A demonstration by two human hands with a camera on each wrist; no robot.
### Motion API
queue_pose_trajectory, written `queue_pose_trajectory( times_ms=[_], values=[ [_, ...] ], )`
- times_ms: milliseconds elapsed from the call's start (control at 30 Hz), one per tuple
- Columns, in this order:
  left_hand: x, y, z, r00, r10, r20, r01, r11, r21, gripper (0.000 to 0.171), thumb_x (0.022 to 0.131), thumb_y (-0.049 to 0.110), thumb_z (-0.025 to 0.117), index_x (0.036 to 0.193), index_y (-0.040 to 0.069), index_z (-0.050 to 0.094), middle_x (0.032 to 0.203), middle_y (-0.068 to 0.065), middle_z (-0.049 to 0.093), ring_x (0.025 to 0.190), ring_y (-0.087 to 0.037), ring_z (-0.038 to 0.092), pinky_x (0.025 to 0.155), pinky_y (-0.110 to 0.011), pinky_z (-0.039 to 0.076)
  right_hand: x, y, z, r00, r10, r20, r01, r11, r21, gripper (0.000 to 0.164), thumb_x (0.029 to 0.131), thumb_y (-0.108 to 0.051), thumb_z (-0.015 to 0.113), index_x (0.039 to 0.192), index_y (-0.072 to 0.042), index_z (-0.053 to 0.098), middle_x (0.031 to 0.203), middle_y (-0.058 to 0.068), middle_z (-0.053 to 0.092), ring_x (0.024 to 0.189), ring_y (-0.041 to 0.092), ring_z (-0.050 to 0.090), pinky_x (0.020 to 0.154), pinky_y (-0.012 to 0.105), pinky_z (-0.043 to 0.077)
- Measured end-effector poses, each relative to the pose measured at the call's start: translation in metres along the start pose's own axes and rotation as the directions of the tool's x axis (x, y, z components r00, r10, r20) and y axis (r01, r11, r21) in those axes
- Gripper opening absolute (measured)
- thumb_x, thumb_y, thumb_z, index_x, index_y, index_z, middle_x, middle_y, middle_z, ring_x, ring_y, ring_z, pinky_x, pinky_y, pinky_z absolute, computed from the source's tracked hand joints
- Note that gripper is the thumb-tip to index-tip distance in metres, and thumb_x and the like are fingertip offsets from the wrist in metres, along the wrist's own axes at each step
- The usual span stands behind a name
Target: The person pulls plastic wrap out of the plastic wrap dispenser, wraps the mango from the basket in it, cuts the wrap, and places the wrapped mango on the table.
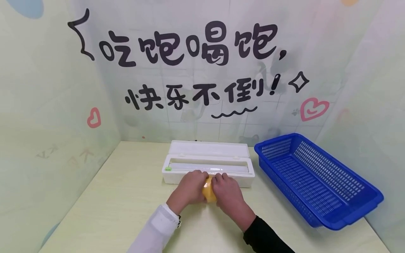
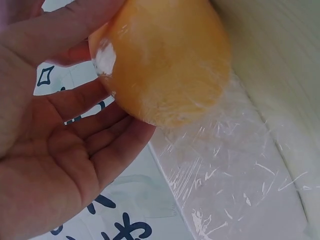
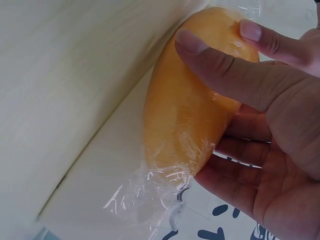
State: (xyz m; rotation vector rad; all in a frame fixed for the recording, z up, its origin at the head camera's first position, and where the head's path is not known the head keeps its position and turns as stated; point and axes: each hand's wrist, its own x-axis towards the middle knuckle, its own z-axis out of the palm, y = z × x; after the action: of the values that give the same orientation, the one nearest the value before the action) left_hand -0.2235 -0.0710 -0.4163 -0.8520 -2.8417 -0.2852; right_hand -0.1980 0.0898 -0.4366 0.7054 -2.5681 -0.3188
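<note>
Both hands hold a smooth orange-yellow fruit (image 1: 209,191), apparently a mango, in front of the white cling film box. My left hand (image 1: 191,188) grips its left side and my right hand (image 1: 228,191) its right side. Clear cling film (image 2: 225,165) covers the fruit and trails off in loose, wrinkled ends. In the right wrist view, the right thumb (image 3: 220,67) lies across the fruit (image 3: 185,110), with its fingers behind. From the left wrist, curled fingers (image 2: 117,147) support the fruit's edge. The hands hide part of the box's front.
The cling film box (image 1: 172,178) stands at the back with its lid (image 1: 209,148) raised, a roll (image 1: 196,166) inside and a green slider (image 1: 168,168) at left. A blue perforated basket (image 1: 316,182) sits to the right. Printed curtains enclose the pale table (image 1: 126,203).
</note>
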Motion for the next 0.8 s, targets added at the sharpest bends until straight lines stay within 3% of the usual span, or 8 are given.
queue_pose_trajectory(
  times_ms=[267, 367, 500, 667, 800],
  values=[
    [-0.004, 0.003, -0.002, 0.999, -0.021, 0.024, 0.022, 0.999, -0.046, 0.051, 0.060, 0.025, 0.095, 0.099, 0.006, 0.067, 0.080, -0.002, 0.059, 0.070, -0.016, 0.052, 0.065, -0.031, 0.048, 0.001, 0.004, -0.004, 1.000, -0.010, 0.019, 0.009, 0.999, 0.047, 0.061, 0.057, -0.035, 0.095, 0.104, -0.007, 0.067, 0.091, 0.004, 0.062, 0.078, 0.019, 0.056, 0.064, 0.028, 0.053],
    [-0.007, 0.012, -0.003, 0.997, -0.068, 0.020, 0.066, 0.994, 0.086, 0.058, 0.058, 0.034, 0.095, 0.103, 0.008, 0.068, 0.090, -0.006, 0.057, 0.081, -0.023, 0.052, 0.073, -0.036, 0.048, 0.002, 0.007, -0.006, 0.997, -0.002, 0.074, -0.006, 0.994, 0.107, 0.061, 0.059, -0.037, 0.095, 0.106, -0.007, 0.068, 0.092, 0.004, 0.063, 0.079, 0.019, 0.057, 0.065, 0.029, 0.054],
    [-0.009, 0.026, -0.003, 0.993, -0.121, 0.017, 0.111, 0.948, 0.300, 0.079, 0.052, 0.049, 0.095, 0.114, 0.010, 0.067, 0.102, -0.008, 0.050, 0.092, -0.027, 0.046, 0.077, -0.038, 0.043, 0.004, 0.012, -0.007, 0.992, 0.003, 0.125, -0.024, 0.986, 0.167, 0.059, 0.062, -0.039, 0.093, 0.106, -0.009, 0.069, 0.092, 0.002, 0.063, 0.078, 0.018, 0.056, 0.062, 0.030, 0.053],
    [-0.009, 0.038, 0.004, 0.995, -0.099, -0.021, 0.100, 0.927, 0.361, 0.099, 0.042, 0.054, 0.098, 0.121, 0.011, 0.059, 0.100, -0.006, 0.050, 0.090, -0.024, 0.045, 0.073, -0.035, 0.040, 0.004, 0.018, -0.008, 0.993, -0.004, 0.117, -0.020, 0.979, 0.201, 0.055, 0.064, -0.042, 0.091, 0.105, -0.011, 0.070, 0.091, 0.001, 0.063, 0.079, 0.017, 0.058, 0.061, 0.031, 0.053],
    [-0.008, 0.040, 0.012, 0.994, -0.062, -0.089, 0.093, 0.907, 0.410, 0.078, 0.053, 0.042, 0.096, 0.116, 0.012, 0.061, 0.094, -0.005, 0.051, 0.086, -0.023, 0.046, 0.070, -0.033, 0.040, 0.002, 0.021, -0.007, 0.993, -0.017, 0.120, -0.012, 0.971, 0.240, 0.054, 0.065, -0.042, 0.091, 0.106, -0.013, 0.070, 0.091, -0.001, 0.061, 0.082, 0.016, 0.060, 0.062, 0.030, 0.054]
  ],
)
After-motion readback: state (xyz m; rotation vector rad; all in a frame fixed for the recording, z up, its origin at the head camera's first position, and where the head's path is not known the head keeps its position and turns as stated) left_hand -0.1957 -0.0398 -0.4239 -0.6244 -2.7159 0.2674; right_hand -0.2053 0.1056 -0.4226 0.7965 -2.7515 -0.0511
